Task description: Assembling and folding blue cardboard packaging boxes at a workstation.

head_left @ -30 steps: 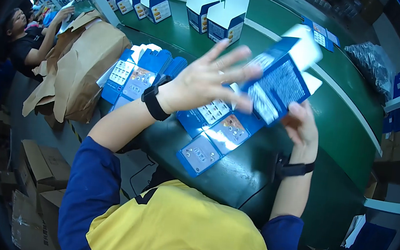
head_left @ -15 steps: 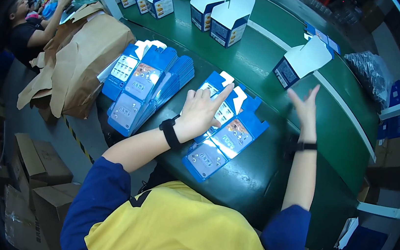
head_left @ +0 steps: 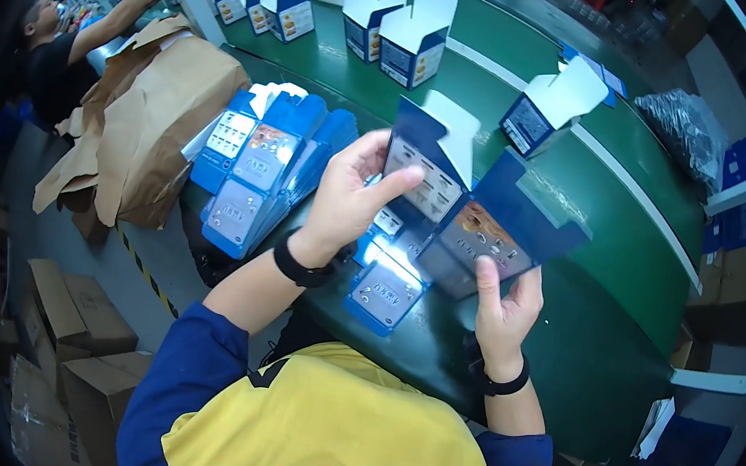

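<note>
Farthest left of the things I took in, the torn brown paper (head_left: 153, 107) bulged beside the desk (head_left: 446, 356), and next to it the fanned stack of flat cartons (head_left: 256, 165) lay with its printed faces up. Right of that came my left grip (head_left: 354, 196), closed on the near side of the blue carton (head_left: 426, 195), which I held up between both hands above a few loose flat blanks (head_left: 384, 301) on the desk. Its two printed panels met at an angle along the crease, a white flap standing at the top; the lower end was too blurred to read. To do this well, I judged, the left side wanted a steady, light pinch near the panel's edge, so that the board bent at its score lines and not across the print. My right grip (head_left: 506, 314) had hold of the other panel low down, and there an even pressure seemed best, with the two panels brought square to each other and no corner crushed. Beyond it, up and to the right, an opened carton (head_left: 532, 127) stood on the green belt (head_left: 615, 210), well clear of my fingers. As for pose, my left forearm slanted up and rightward, thumb laid across the printed face and fingers wrapped behind the edge; my right forearm leaned up and leftward, wrist lower than the left, thumb upright on the front and fingers curled behind.
</note>
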Demonstrator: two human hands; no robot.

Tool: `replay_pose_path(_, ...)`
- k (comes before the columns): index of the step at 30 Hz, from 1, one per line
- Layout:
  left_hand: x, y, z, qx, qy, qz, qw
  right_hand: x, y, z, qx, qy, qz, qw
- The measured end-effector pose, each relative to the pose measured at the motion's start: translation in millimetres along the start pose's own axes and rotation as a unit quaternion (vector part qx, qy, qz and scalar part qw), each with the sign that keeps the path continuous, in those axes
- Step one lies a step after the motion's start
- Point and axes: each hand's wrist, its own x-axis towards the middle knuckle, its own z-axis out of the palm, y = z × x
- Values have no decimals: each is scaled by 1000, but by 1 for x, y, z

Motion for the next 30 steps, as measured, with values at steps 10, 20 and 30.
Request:
replay_pose_path(10,0,39,11,-39,-51,13,998,46,-31,21,-38,-2,-235,971)
replay_pose_path(20,-20,9,38,19,-307,31,951,56,-12,2,158,53,-79,983)
replay_pose_path(30,-5,5,5,215,-217,212,928,40,-57,-12,275,-63,127,951)
